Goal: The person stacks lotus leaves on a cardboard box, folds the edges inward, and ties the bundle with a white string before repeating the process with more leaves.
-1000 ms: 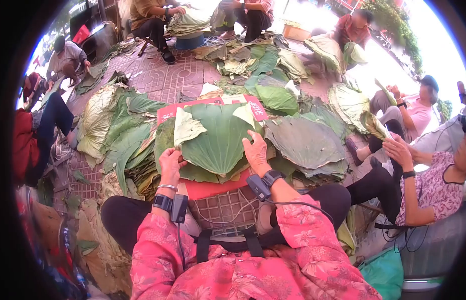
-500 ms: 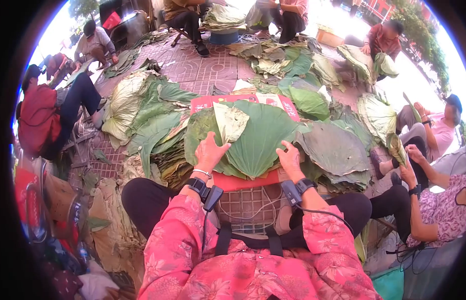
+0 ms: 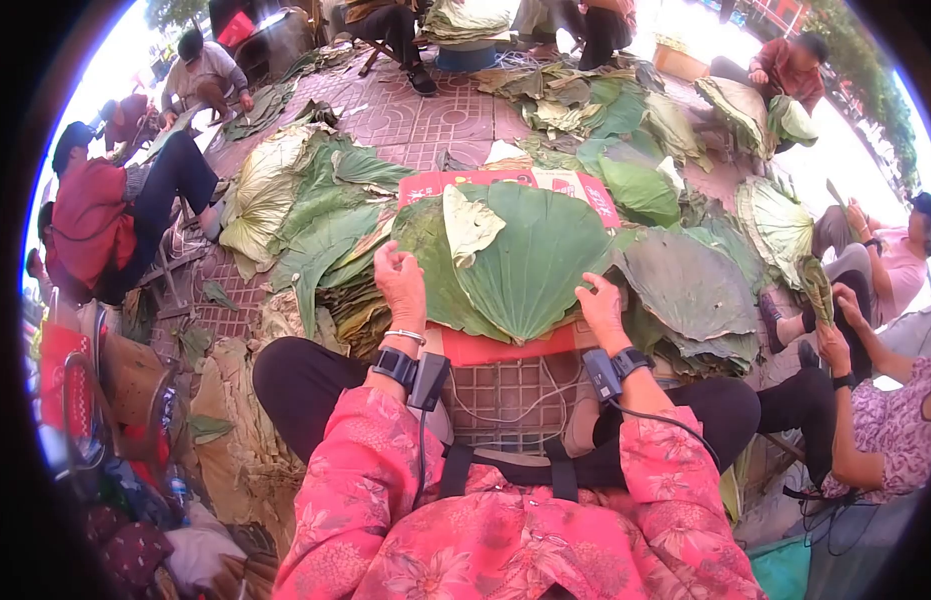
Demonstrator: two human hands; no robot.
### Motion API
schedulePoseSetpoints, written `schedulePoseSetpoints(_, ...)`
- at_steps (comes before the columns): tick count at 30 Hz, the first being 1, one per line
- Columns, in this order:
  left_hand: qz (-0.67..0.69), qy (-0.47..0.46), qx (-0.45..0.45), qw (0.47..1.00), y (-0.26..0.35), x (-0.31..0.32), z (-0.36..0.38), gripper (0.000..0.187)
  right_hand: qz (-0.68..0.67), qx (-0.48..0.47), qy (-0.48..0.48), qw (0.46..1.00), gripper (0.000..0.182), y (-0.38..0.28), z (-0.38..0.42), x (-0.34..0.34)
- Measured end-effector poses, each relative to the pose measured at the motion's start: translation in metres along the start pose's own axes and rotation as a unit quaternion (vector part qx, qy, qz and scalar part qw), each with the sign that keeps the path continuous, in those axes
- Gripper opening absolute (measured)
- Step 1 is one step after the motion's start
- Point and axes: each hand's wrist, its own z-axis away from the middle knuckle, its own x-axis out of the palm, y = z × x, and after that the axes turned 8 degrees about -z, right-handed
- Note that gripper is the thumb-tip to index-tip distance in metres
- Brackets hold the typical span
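A large green lotus leaf (image 3: 540, 265) lies spread on a red printed board (image 3: 485, 350) over my lap. Its pointed lower end faces me. A small pale, dried leaf piece (image 3: 472, 224) rests on top, left of the middle. At the leaf's left edge is my left hand (image 3: 401, 284), fingers bent and a little apart. My right hand (image 3: 601, 306) is by the lower right edge, thumb and forefinger apart. Neither hand visibly lifts the leaf. Bands with small devices are strapped to both wrists.
Stacked lotus leaves lie left (image 3: 325, 240) and right (image 3: 690, 285) of the board, with more piled beyond it (image 3: 625, 120). Several people sit around; one near right holds a folded leaf (image 3: 817, 290). A chair with bags (image 3: 115, 390) stands at left.
My left hand has moved left from over the leaf to its left edge, its thumb drawn in. My right hand has barely moved against the leaf. The whole view has shifted slightly.
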Motion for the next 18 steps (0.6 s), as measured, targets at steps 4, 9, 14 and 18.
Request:
schedulePoseSetpoints(4,-0.169,-0.268,0.392,0.864,0.033,0.030,0.047,0.033,0.011,-0.034,0.019,0.999,0.038,0.012,-0.001,0.007)
schedulePoseSetpoints(9,-0.410,-0.374,0.334,0.762,0.021,0.046,0.062,0.047,0.010,-0.030,0.002,1.000,0.037,0.005,0.003,-0.001)
schedulePoseSetpoints(14,-0.438,-0.280,0.209,0.828,-0.012,0.026,0.026,0.062,-0.009,-0.034,0.007,0.999,0.035,0.010,0.002,0.000)
schedulePoseSetpoints(18,-0.444,-0.230,0.169,0.849,-0.003,0.015,0.028,0.064,-0.007,-0.018,0.009,1.000,0.032,0.008,0.000,0.002)
